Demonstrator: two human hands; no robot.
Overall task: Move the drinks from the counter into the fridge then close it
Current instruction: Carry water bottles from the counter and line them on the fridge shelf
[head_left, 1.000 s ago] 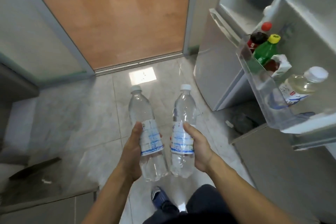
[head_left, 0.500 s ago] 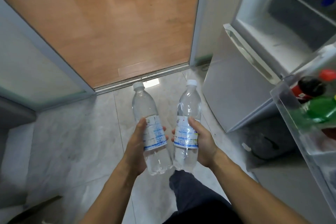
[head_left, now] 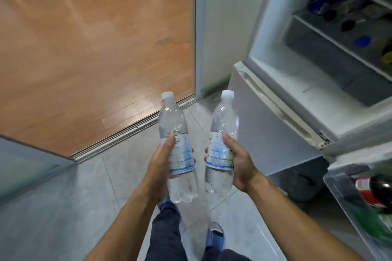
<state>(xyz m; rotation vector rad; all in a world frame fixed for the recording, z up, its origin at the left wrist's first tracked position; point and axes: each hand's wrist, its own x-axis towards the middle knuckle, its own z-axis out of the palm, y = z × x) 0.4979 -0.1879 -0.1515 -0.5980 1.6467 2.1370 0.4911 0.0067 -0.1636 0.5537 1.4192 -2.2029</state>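
Since the earlier frames we have turned toward the fridge (head_left: 314, 82): its open compartment now fills the upper right, where 1 second ago the door rack sat, and the wooden floor (head_left: 84, 48) takes up more of the top left.

Our left hand (head_left: 161, 167) is wrapped around the left bottle (head_left: 176, 148), thumb laid over the label and fingertips showing past its far side. Our right hand (head_left: 239, 163) is wrapped the same way around the right bottle (head_left: 222, 144). Both bottles are clear plastic with white caps, held in the air over the grey tiles (head_left: 63, 207) in front of the fridge, close together but not touching. Each points cap up and away from us, its long axis roughly upright; the left one leans slightly left at the top, the right one slightly right.

Each label is white with blue wave-like print and a little red near the top edge; the writing is too blurred for us to read, and we cannot make out a brand.

Inside the fridge, the shelves (head_left: 339, 34) hold several dark round shapes, 1 blue cap and a blue object higher up; we cannot tell what they are. The door rack (head_left: 343, 193) at lower right holds a dark bottle with a red label (head_left: 375, 188) and, below it, something green and blurred.
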